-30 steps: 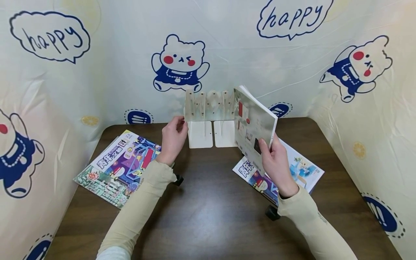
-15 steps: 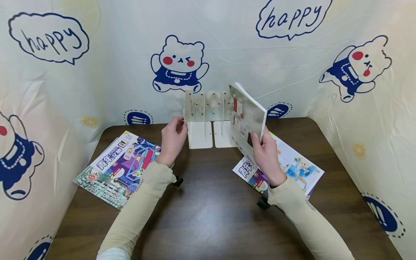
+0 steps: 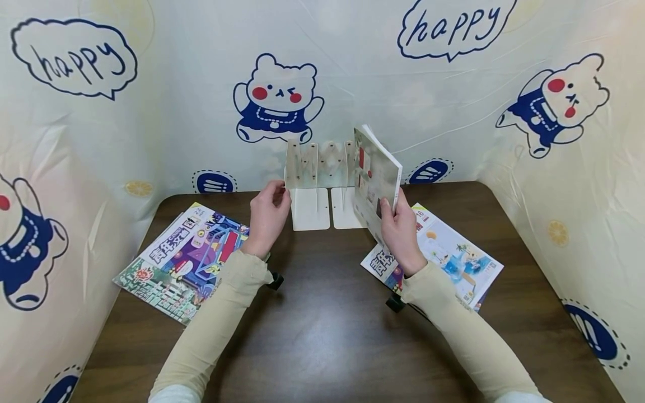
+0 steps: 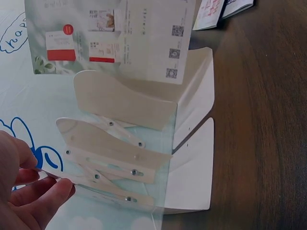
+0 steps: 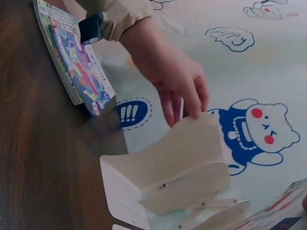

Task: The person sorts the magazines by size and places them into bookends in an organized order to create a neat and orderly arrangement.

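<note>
Right hand (image 3: 400,232) grips upright magazine (image 3: 375,182) at white rack (image 3: 319,184); left hand (image 3: 268,215) pinches rack's left end plate, fingers curled on it

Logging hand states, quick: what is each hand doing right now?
Left hand: pinches the end plate of the white book stand.
Right hand: grips an upright magazine.
</note>
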`<state>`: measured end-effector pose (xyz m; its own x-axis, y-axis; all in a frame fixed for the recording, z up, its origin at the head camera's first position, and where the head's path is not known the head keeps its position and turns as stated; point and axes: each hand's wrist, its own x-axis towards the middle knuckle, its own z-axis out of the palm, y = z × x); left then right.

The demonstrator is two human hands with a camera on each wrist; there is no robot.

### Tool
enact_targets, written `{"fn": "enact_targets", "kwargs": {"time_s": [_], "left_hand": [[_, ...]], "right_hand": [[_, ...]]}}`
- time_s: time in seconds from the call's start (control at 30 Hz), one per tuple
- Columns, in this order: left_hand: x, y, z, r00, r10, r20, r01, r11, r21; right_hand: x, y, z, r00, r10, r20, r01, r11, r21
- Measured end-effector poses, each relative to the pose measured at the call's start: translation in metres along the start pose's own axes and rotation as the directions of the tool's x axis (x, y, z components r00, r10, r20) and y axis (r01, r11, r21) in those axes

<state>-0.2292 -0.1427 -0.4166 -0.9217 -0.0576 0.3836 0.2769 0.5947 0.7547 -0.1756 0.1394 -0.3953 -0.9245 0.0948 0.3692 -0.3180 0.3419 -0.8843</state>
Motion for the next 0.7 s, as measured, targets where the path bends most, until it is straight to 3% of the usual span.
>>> {"fn": "enact_targets", "kwargs": {"time_s": [0.4,0.7], "left_hand": [[0.001,-0.001,0.001,1.0,0.0,0.008,0.0,1.0,0.007],[0.0,-0.002,0.001,1.0,0.001,0.002,-0.001,1.0,0.001]], "right_hand": [[0.002,0.016,0.02,1.0,0.008,-0.03,-0.006,0.999,0.04],[0.008,0.031,0.036,0.997,-0.035,-0.069,0.037,0.999,0.021]]}}
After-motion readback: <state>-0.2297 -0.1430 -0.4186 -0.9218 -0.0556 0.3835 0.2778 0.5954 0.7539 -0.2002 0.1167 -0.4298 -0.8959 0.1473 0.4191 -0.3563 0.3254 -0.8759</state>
